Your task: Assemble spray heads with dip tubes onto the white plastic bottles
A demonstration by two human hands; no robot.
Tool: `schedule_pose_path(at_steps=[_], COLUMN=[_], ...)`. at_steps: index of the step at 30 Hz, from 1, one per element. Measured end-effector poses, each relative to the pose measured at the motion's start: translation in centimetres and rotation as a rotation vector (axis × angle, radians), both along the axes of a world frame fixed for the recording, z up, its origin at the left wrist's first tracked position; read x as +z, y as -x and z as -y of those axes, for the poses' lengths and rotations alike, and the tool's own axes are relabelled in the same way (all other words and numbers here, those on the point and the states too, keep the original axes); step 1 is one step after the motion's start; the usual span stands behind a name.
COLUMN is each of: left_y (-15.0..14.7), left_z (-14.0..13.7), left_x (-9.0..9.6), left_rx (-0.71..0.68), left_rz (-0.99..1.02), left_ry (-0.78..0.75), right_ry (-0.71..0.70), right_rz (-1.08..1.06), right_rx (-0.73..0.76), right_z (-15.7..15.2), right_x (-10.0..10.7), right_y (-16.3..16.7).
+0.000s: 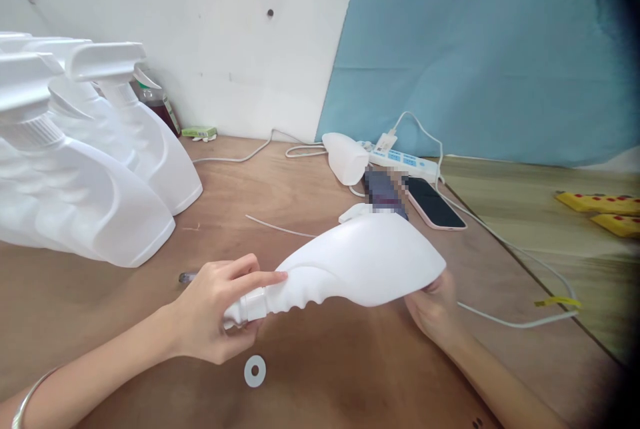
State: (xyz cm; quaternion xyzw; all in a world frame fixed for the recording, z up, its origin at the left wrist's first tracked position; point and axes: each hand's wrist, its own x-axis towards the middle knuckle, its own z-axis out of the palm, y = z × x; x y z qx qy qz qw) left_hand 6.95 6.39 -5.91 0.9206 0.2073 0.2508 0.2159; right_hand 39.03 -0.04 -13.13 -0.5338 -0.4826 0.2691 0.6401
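A white plastic spray bottle (pixel 360 259) is held on its side above the table. My left hand (pixel 220 306) is wrapped round its neck end, with one finger stretched along the grip ridges. The neck fitting shows partly between the fingers. My right hand (pixel 433 302) grips the wide base; its fingertips are hidden behind the bottle. Below my left hand lies a flat white ring (pixel 249 372). A thin white tube (pixel 280 226) rests on the table behind the bottle, and a white part (pixel 351 213) pokes out beyond it.
Several white spray bottles (pixel 125 209) stand at the left. Toward the back are a small white container (pixel 346 159), a power strip (pixel 407 161), a phone (pixel 435 202) and white cables. A green box (pixel 199 131) sits by the wall. The wooden table's (pixel 505 282) edge runs along the right.
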Motion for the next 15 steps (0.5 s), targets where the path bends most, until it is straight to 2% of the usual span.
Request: schedule_pose_path(at_steps=[7,10,15], left_y=[0.2,0.2,-0.2], left_z=[0.0,0.2,0.1], left_x=[0.1,-0.4,-1.3], left_rx=[-0.178,-0.156,-0.060], left_rz=[-0.021,0.028,0.189], left_ry=[-0.025,0.009,0.168], right_ry=[0.023,0.055,0.047], right_rz=[-0.079,-0.098,-0.065], right_rx=[0.025,0.025,-0.015], right_z=[0.0,0.0,-0.3], right_x=[0.5,0.8,1.3], right_y=[0.1,0.3,0.4])
